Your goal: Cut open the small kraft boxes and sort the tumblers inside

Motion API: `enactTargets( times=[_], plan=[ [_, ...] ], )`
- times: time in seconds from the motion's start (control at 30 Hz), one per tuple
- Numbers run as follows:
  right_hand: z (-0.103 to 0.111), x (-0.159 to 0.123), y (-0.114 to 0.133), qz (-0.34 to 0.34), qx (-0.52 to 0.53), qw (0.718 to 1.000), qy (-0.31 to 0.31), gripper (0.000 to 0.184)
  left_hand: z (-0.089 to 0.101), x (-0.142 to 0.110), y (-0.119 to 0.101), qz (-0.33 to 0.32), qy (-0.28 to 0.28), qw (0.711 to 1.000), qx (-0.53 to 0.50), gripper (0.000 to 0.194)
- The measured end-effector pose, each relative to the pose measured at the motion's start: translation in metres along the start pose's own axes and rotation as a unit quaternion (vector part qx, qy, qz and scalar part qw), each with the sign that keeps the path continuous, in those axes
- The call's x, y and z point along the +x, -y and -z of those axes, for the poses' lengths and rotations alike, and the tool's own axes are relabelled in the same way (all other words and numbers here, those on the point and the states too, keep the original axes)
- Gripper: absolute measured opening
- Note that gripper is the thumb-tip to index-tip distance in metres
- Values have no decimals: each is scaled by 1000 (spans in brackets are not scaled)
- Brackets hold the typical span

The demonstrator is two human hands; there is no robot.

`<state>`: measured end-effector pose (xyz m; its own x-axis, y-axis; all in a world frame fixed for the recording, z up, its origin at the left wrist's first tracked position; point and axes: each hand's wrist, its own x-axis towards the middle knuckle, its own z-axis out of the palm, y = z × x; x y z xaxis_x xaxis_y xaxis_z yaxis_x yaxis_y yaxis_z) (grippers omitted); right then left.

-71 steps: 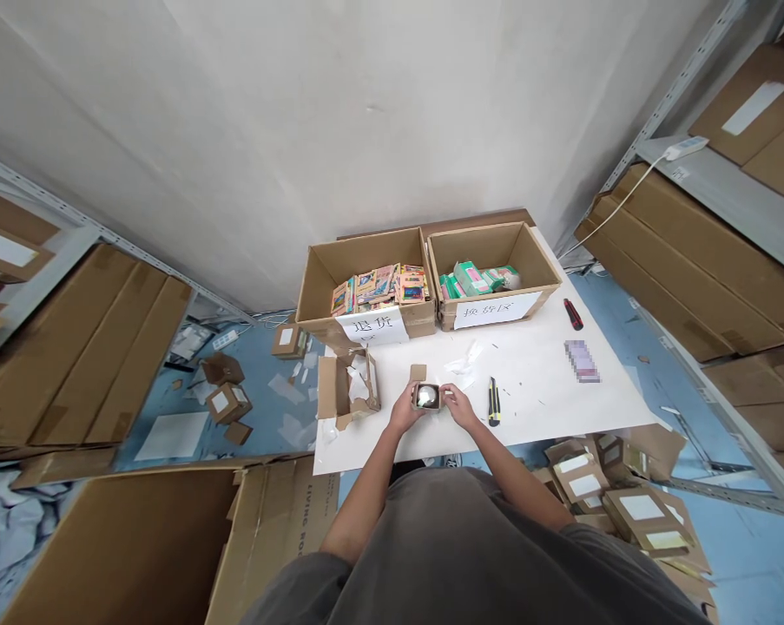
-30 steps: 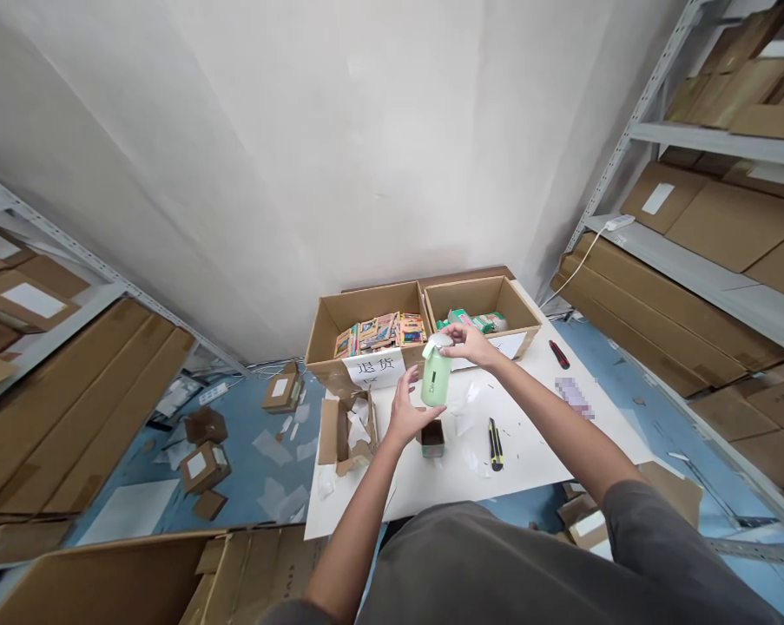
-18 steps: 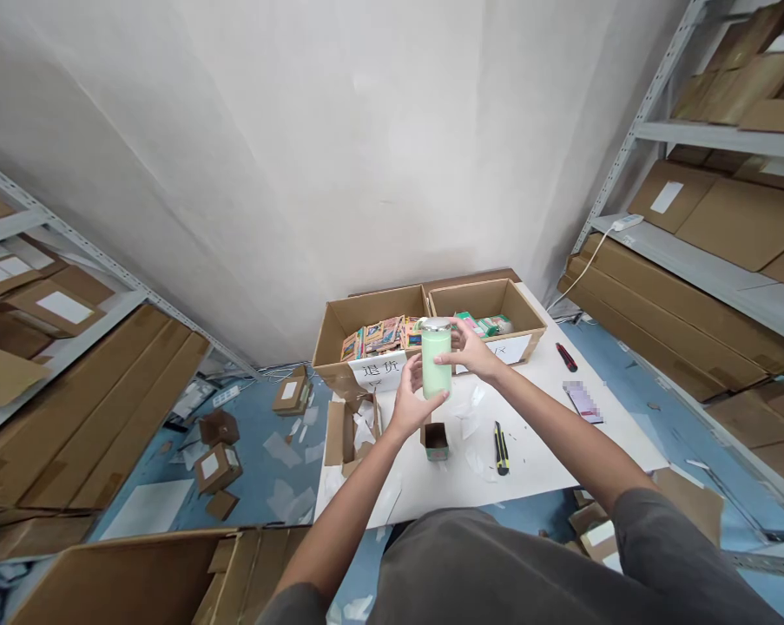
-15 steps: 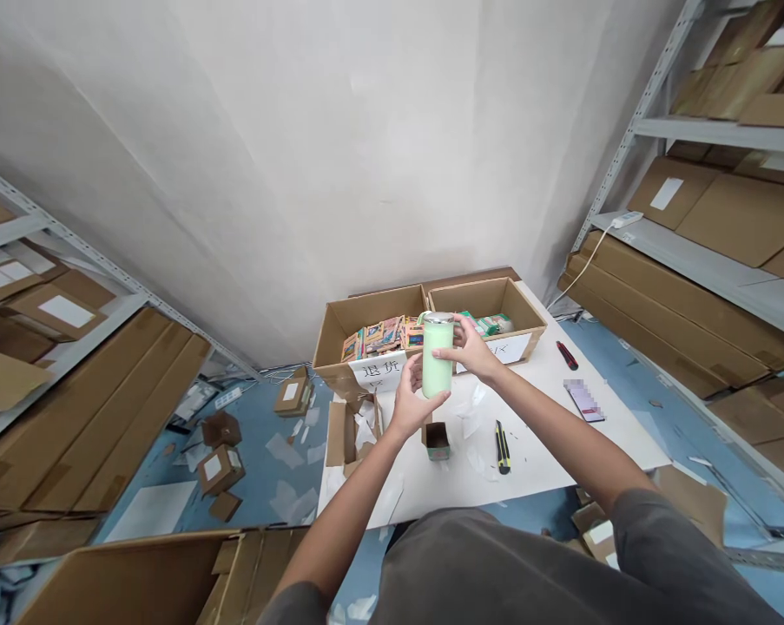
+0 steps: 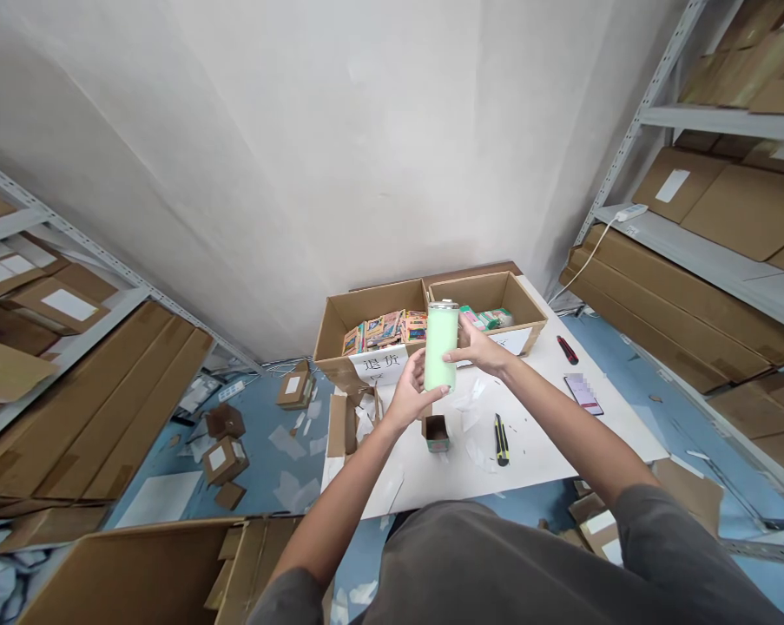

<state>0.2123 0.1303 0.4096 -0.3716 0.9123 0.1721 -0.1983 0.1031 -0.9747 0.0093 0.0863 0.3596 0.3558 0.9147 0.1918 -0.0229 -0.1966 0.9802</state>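
Note:
A pale green tumbler (image 5: 441, 343) with a silvery lid stands upright in the air above the white table (image 5: 554, 443). My left hand (image 5: 410, 392) grips it low on its left side, the thumb under its base edge. On the right side my right hand (image 5: 479, 347) is closed round it, thumb across the front. Below the tumbler, a small open green box (image 5: 437, 434) rests on the table. To its right lies a yellow and black box cutter (image 5: 502, 440). An opened brown carton (image 5: 340, 425) with white paper sits at the table's left edge.
Behind the tumbler stand two cardboard boxes, the left box (image 5: 339, 325) with colourful packets, the right box (image 5: 528, 304) with green-white packages. A red cutter (image 5: 567, 350) and a phone (image 5: 583, 394) lie at right. Shelves with cartons flank the table; scraps and small boxes litter the blue floor (image 5: 261, 469).
The tumbler has turned slightly in my hands; the strap at its lid no longer shows on the left. My hands keep hold of it in about the same place.

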Motion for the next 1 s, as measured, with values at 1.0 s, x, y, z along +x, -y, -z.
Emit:
enactTargets(
  times=[1.0],
  plan=[
    [6,1,15,23,43,998,39,127,-18,-6,-22,-72,-125,988,52,84]
  ],
)
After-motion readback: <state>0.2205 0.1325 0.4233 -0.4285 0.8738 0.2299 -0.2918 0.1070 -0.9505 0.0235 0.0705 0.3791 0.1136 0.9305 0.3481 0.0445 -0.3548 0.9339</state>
